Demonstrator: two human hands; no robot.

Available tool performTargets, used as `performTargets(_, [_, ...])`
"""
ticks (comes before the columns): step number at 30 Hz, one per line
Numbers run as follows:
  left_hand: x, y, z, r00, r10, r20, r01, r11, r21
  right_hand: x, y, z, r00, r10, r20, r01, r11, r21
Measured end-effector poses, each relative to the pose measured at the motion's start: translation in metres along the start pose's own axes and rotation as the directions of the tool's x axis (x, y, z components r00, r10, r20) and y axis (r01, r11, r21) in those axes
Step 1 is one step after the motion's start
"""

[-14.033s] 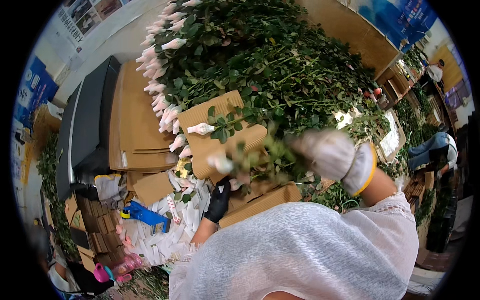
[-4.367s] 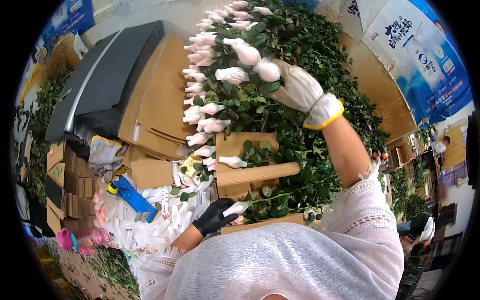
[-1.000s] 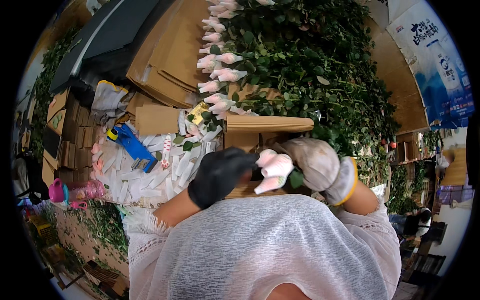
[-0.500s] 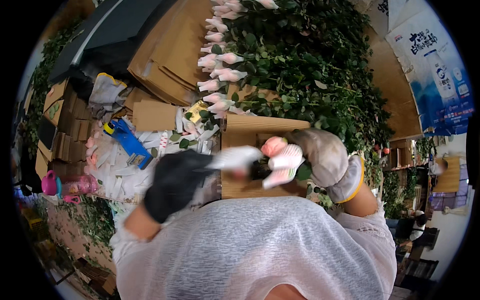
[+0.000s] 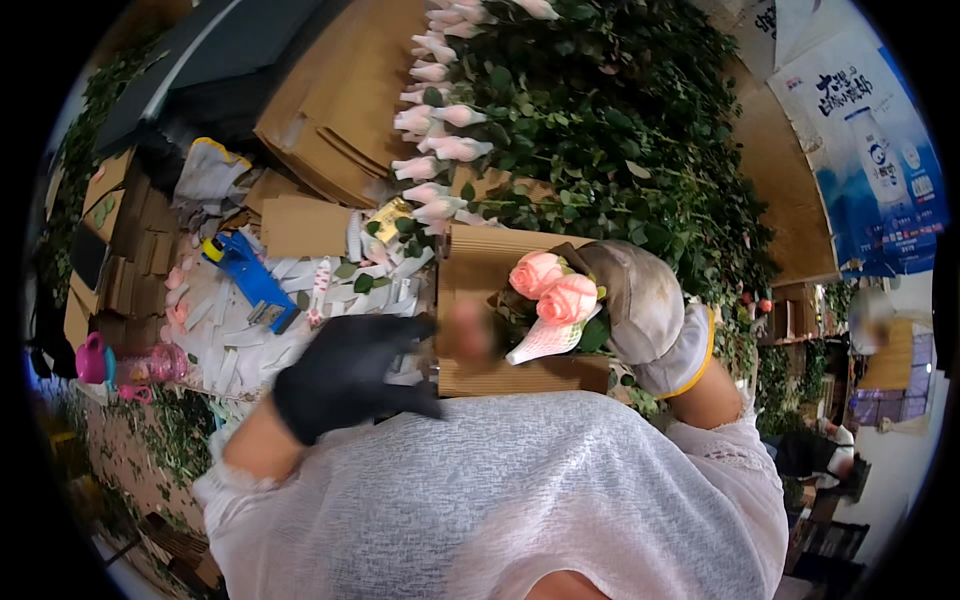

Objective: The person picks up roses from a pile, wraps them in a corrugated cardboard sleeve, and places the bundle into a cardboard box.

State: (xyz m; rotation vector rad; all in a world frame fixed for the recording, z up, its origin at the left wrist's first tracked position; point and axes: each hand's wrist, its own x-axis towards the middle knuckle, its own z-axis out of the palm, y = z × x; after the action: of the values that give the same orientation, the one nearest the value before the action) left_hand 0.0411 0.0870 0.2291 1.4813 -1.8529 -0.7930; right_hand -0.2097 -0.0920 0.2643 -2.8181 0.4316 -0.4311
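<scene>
Right hand [image 5: 640,300], grey glove, clenched round pink rose bunch [image 5: 550,300] above corrugated card [image 5: 480,270]. Left hand [image 5: 350,375], black glove, loosely spread, holding nothing visible. Risk: tight squeeze may bruise blooms, snap stems.

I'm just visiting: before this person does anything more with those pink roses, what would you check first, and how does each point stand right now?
1. Right hand grips the pink roses: ok.
2. One bud wears a white net sleeve; the open blooms do not: not ok.
3. Left hand free, hovering near the white sleeves on the table: ok.
4. Blue tool within reach: ok.
5. Stem ends level: cannot tell, hidden.
</scene>
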Motion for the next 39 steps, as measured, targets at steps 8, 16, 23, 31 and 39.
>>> performTargets(8, [-0.014,-0.009,-0.025,0.975,0.046,0.218,-0.096,0.97,0.223,-0.019,0.006,-0.036,0.963,0.264,0.06,-0.254,0.803,0.539])
performTargets(16, [0.05,-0.062,0.059,0.987,0.145,-0.064,-0.138,0.985,0.1,-0.045,0.022,-0.042,0.817,0.573,-0.067,-0.231,0.431,0.872])
performTargets(23, [0.06,-0.152,0.161,0.925,0.376,0.059,-0.377,0.926,0.003,-0.055,0.029,-0.067,0.898,0.435,-0.066,-0.362,0.816,0.45])
performTargets(31, [0.065,-0.091,0.109,0.982,0.119,0.15,-0.102,0.988,-0.116,-0.042,0.009,-0.077,0.965,0.235,0.12,-0.262,0.901,0.346])
performTargets(39, [0.063,0.103,0.006,0.818,0.543,-0.192,-0.485,0.829,0.279,-0.044,0.009,-0.055,0.978,0.194,0.078,-0.207,0.948,0.24])
